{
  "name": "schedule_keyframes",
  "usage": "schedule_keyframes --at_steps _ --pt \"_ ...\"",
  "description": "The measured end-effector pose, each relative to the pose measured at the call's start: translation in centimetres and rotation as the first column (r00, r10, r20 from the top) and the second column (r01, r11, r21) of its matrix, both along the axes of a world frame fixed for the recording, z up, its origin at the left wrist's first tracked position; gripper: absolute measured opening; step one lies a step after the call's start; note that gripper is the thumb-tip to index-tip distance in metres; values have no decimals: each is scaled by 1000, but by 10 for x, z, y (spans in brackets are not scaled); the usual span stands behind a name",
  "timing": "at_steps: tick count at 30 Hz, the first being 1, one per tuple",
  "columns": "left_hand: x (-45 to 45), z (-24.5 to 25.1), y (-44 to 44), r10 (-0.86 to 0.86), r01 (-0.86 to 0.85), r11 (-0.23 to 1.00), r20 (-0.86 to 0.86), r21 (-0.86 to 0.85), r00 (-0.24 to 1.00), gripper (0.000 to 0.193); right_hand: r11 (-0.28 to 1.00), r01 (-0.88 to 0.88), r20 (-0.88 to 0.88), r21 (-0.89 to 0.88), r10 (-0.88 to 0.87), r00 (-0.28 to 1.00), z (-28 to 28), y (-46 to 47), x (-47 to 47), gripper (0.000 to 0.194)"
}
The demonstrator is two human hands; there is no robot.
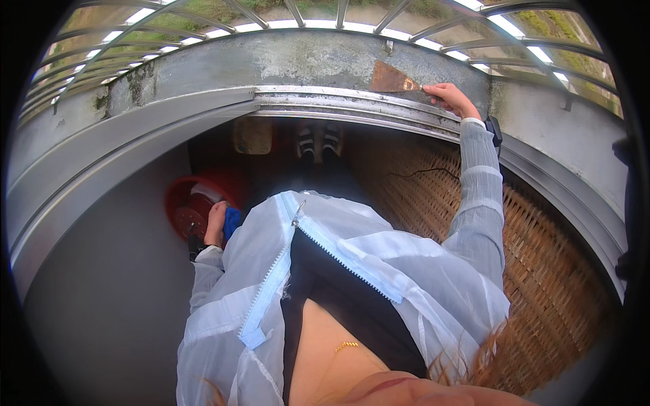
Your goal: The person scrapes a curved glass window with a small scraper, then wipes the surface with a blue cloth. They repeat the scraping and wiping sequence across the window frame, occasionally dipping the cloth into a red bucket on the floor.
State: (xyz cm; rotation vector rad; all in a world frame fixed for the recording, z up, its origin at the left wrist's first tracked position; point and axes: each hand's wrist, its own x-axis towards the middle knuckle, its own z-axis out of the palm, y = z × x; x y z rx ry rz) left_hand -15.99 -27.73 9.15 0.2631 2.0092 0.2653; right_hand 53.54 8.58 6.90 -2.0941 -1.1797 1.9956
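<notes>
My right hand (451, 98) grips the narrow end of a rusty triangular scraper blade (393, 77). The blade is over the stained concrete sill (315, 56), just beyond the aluminium window track (350, 105); whether it touches the sill cannot be told. Grime marks the track's grooves. Down by my side, my left hand (216, 223) is closed on a blue cloth (231, 222), partly hidden behind the fingers. Below that hand stands a red plastic basin (175, 203), its inside only partly seen.
Metal security bars (341, 14) enclose the sill's outer side. A grey sliding window frame (132, 119) curves along the left. Woven wicker (538, 274) fills the right side. On the floor are my shoes (305, 141) and a pale block-like object (252, 136).
</notes>
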Motion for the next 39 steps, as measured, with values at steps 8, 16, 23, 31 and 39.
schedule_keyframes --at_steps 8,16,23,31,39 --pt "4 13 -3 39 -39 997 -7 -62 999 42 998 -52 35 35 51 998 15 -2 12 35" --pt "3 3 -11 49 -48 999 -15 18 999 41 998 53 -25 -35 -54 998 24 -26 29 32" --pt "-6 -12 12 23 -23 1000 -1 19 1000 41 999 -30 108 28 27 994 18 -33 29 31" --pt "-9 -16 16 -5 3 995 23 103 1000 42 995 -59 -22 77 61 998 13 -34 23 34" --pt "-7 -8 4 26 -26 997 5 -71 1000 41 989 -112 -16 100 114 993 -9 -12 -77 37"
